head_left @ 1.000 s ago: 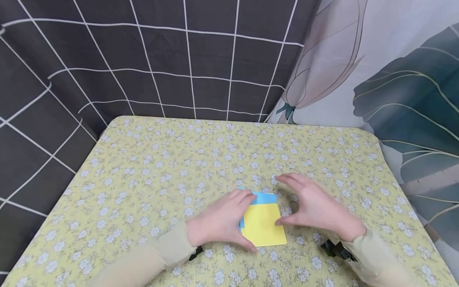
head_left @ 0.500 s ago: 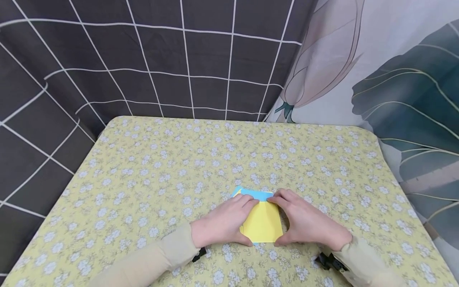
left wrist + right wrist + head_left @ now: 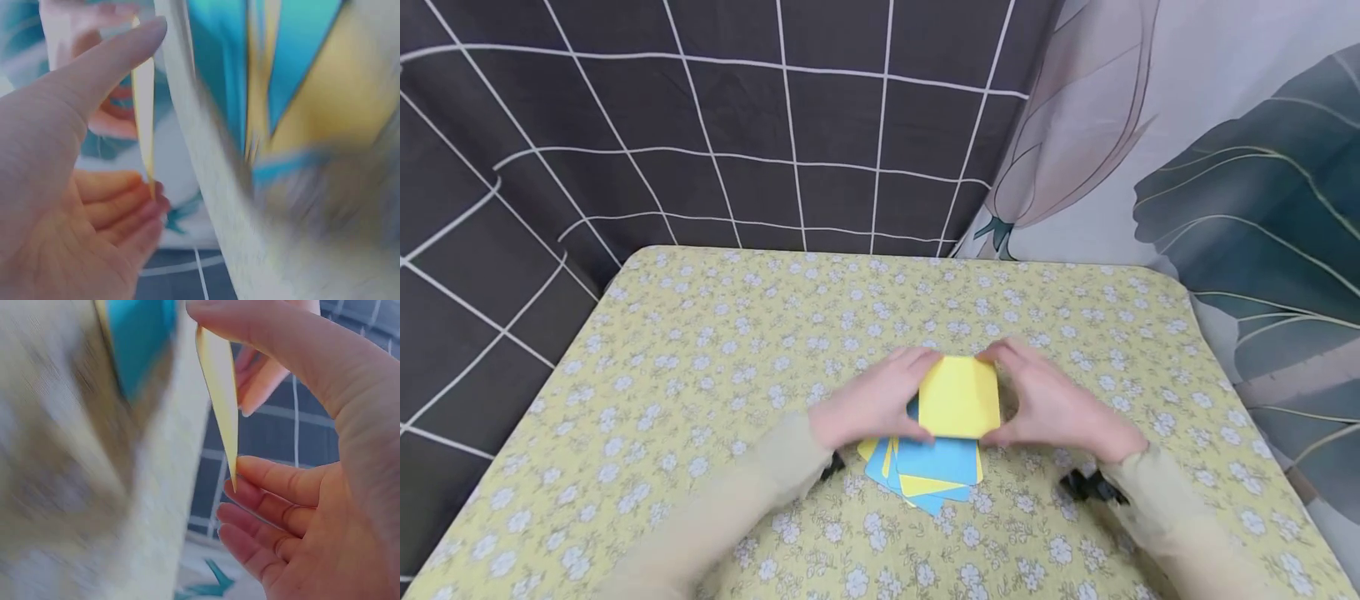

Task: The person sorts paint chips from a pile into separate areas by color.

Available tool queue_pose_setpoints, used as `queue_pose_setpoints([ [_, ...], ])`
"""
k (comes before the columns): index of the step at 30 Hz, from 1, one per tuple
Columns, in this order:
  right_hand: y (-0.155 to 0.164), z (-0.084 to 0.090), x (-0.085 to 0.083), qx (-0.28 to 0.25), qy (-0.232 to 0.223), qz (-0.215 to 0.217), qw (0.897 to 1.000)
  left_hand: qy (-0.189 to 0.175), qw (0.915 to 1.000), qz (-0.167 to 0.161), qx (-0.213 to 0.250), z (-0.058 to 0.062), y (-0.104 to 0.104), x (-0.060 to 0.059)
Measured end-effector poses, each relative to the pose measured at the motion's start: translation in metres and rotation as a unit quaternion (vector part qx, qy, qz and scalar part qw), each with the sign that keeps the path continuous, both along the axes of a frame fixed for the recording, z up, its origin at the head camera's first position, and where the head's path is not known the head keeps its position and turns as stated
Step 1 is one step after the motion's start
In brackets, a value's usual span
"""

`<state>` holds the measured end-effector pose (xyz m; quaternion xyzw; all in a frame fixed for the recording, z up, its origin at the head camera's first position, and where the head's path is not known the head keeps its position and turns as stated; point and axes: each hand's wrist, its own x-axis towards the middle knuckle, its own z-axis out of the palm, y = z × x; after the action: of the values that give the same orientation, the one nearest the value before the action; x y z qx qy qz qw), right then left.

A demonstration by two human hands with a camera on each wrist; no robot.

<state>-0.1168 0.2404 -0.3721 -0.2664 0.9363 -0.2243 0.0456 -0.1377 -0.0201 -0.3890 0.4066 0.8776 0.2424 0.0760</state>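
Note:
A thin yellow square card (image 3: 959, 398) is held up between both hands. My left hand (image 3: 874, 402) pinches its left edges between thumb and fingers. On the opposite side my right hand (image 3: 1054, 407) pinches the right edges the same way. Seen from the wrists, the card (image 3: 144, 112) is almost edge-on and bows slightly, clear of the tabletop. Beneath it lies a loosely fanned pile of blue and yellow square cards (image 3: 937, 460), partly hidden by the raised card and the left hand. In the right wrist view, part of a blue card (image 3: 137, 344) shows, blurred.
A yellow flowered cloth (image 3: 760, 333) covers the table. Behind it hangs a dark curtain (image 3: 722, 108) with white grid lines, and a pale curtain with large leaves (image 3: 1262, 183) hangs on the right. Dark straps sit at both wrists.
Both hands came together on the yellow card at its sides, then raised it off the pile and away from the body. The fanned blue and yellow cards underneath are now uncovered.

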Motion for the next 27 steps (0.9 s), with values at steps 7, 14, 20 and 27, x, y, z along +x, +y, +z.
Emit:
queue_pose_setpoints([
  [7,0.015,0.010,-0.068,0.022,0.005,-0.026,0.999,-0.016,0.9996,0.024,-0.001,0.006,0.021,-0.073],
  [14,0.023,-0.002,-0.104,0.050,-0.046,-0.036,0.997,-0.036,0.9984,0.034,-0.026,-0.007,0.039,-0.104],
  [20,0.028,-0.020,-0.113,0.047,-0.084,-0.039,0.995,-0.061,0.9971,0.031,-0.034,-0.021,0.044,-0.110],
  [27,0.035,-0.029,-0.115,0.019,-0.104,-0.047,0.993,-0.075,0.9956,0.044,-0.035,-0.026,0.040,-0.111],
])
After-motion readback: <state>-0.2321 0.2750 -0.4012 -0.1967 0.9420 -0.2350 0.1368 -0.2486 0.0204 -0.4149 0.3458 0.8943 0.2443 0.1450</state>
